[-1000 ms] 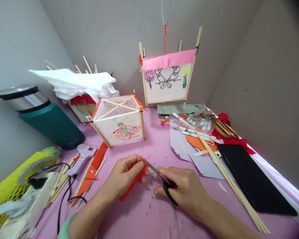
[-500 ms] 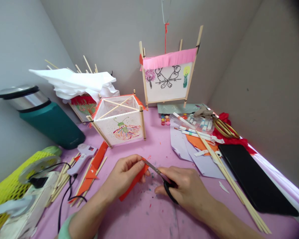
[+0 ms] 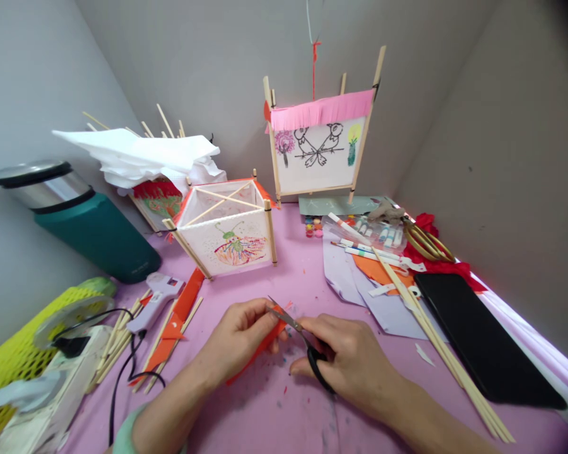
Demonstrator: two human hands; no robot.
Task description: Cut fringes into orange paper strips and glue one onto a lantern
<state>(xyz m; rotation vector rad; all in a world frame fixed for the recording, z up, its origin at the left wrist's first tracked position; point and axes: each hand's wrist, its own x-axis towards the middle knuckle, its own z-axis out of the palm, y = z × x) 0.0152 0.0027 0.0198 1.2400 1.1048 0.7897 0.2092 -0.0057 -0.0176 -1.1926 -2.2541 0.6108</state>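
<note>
My left hand [image 3: 243,334] pinches a folded strip of orange-red paper [image 3: 260,350] between thumb and fingers, above the pink tabletop [image 3: 265,416]. My right hand [image 3: 348,353] grips black-handled scissors [image 3: 317,362], with finger and thumb around the loops. The scissor blades are parted and meet the strip's far end, close to my left fingertips. Fine cut slits show at that end of the paper. Behind my hands stands a paper lantern [image 3: 239,249] with a wooden stick frame and a butterfly drawing on its front.
A pink-fringed lantern [image 3: 322,151] hangs from a red string at the back. Left lie a teal bottle [image 3: 94,233], a glue gun [image 3: 154,299] with cord, sticks and orange strips [image 3: 182,315]. Right are markers [image 3: 360,246], gold scissors [image 3: 426,239], wooden sticks [image 3: 447,359] and a black phone [image 3: 483,340].
The scissor blades have opened wider and my right thumb has moved slightly left and down. The orange-red strip has tilted in my left hand, which otherwise stays in about the same place.
</note>
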